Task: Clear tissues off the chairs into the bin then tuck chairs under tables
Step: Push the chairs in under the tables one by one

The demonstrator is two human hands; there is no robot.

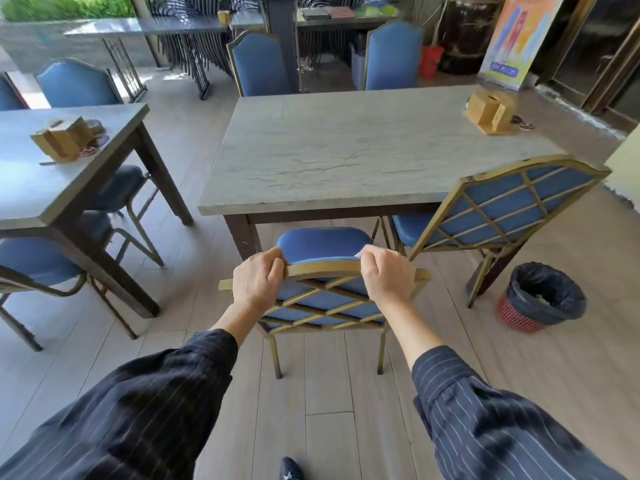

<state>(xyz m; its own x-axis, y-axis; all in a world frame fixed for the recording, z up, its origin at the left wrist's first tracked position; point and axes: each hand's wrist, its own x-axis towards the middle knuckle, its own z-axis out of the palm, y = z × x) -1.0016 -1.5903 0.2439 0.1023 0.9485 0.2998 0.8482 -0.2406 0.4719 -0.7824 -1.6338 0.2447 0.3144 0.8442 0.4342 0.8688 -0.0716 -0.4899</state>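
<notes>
A blue chair (323, 299) with a gold lattice back stands right in front of me, its seat partly under the near edge of the grey stone-top table (346, 150). My left hand (256, 277) grips the left part of the chair's top rail. My right hand (386, 271) grips the right part of the same rail. The visible part of the seat is bare, with no tissue on it. A second blue chair (502, 209) stands angled at the table's right near corner. The bin (543, 296), red mesh with a black liner, sits on the floor to the right.
Another table (31, 188) stands at left with blue chairs (41, 261) around it and a wooden tissue holder (62, 138). A like holder (490, 110) sits on my table's far right. Two chairs (259, 64) stand at the far side. A banner (512, 36) leans at back right.
</notes>
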